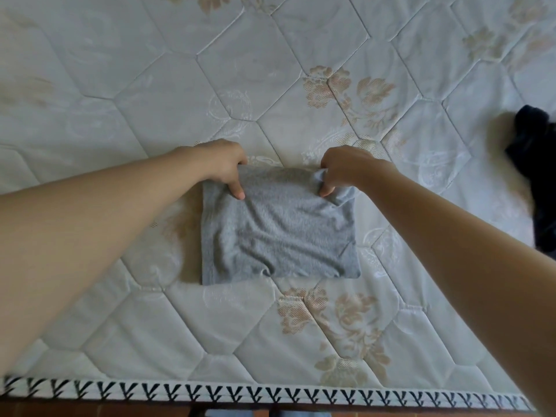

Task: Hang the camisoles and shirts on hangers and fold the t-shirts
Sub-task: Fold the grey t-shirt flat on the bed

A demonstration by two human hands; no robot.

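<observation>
While both hands are reaching out in the head view, folded grey t-shirt (279,230) is lying on the mattress (150,100), left hand (224,165) pinching its far left corner, right hand (340,170) pinching its far right corner, dark garment (535,164) lying well apart at the right.

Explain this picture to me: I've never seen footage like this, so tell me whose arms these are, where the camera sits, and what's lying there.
There is no machine here. A person wears a camera on the head, looking down at their own bare arms. The left hand and right hand each pinch a far corner of a folded grey t-shirt, which lies on a quilted mattress patterned with flowers. A dark garment lies at the right edge, untouched; its type cannot be told.
</observation>
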